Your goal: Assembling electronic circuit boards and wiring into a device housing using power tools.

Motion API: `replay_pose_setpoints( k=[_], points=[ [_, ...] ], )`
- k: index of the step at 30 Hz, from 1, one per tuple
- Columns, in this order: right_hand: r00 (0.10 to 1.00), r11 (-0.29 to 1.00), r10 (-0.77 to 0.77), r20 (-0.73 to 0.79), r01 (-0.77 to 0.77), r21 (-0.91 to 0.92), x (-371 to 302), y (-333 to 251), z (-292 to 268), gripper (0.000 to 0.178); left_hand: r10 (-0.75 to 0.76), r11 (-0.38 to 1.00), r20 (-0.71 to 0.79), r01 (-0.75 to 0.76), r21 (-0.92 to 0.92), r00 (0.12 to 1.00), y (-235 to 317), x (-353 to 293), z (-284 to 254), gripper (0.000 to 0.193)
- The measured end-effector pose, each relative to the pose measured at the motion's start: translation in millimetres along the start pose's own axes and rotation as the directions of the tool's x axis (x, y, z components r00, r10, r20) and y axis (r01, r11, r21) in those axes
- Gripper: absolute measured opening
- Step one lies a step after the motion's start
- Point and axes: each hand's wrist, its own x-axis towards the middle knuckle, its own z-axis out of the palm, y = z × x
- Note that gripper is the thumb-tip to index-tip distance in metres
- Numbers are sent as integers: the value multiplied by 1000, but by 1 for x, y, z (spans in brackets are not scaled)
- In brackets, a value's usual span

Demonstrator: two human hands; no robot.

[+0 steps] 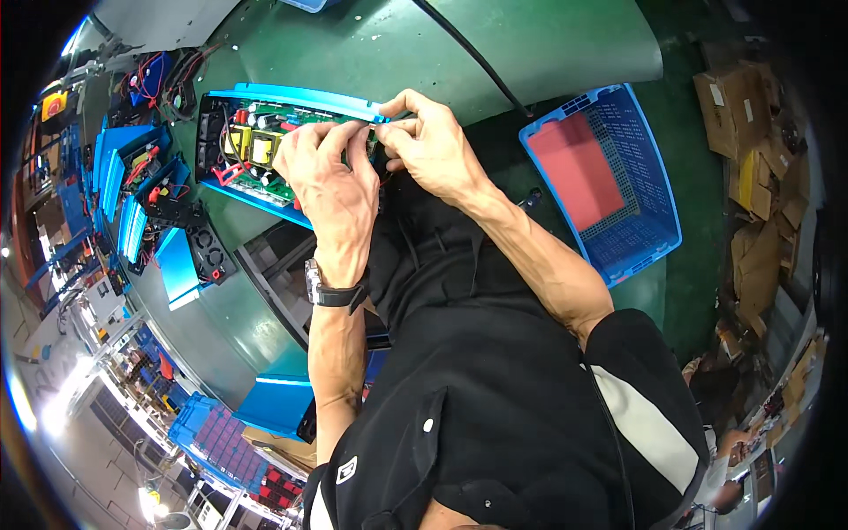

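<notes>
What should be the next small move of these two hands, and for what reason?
Probably steady the left hand and adjust only the fingertips of the right hand: both hands' fingers sit close together at the right end of the blue casing, and its electronics lie exposed beside them.

Passable over the worktop (371, 57) beyond the open blue unit (263, 150), up to the black cable (473, 55). Blocked on 2 sides of that unit: at left by blue housings (109, 159), at the right end by left hand (334, 181) and right hand (435, 155). Open from above into the blue crate (652, 172).
</notes>
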Motion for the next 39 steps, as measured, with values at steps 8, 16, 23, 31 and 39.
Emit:
replay_pose_setpoints(
  k=[8, 16, 23, 31, 39],
  points=[
    [998, 998, -14, -62, 10, -61, 4, -1, 6, 20, 55, 998, 91, -52, -38, 994, -1, 10, -4, 8],
    [985, 966, -116, -124, 83, -246, 7, -8, 10, 27, 150, 987, 119, -143, -67, 981, -8, 9, -8, 20],
    [998, 993, -55, -4, 54, -106, -6, -4, -8, 34, 175, 983, 100, -168, -79, 979, -16, -4, -35, 29],
    [994, 932, 110, 2, -103, -347, -46, 82, -89, 30, 69, 996, 68, -64, -66, 995, -38, -123, -52, 80],
    [747, 929, 301, 592, -369, -7, 7, 93, -41, 58, 150, 987, -49, -146, 72, 987, -51, -113, -25, 82]
  ],
)
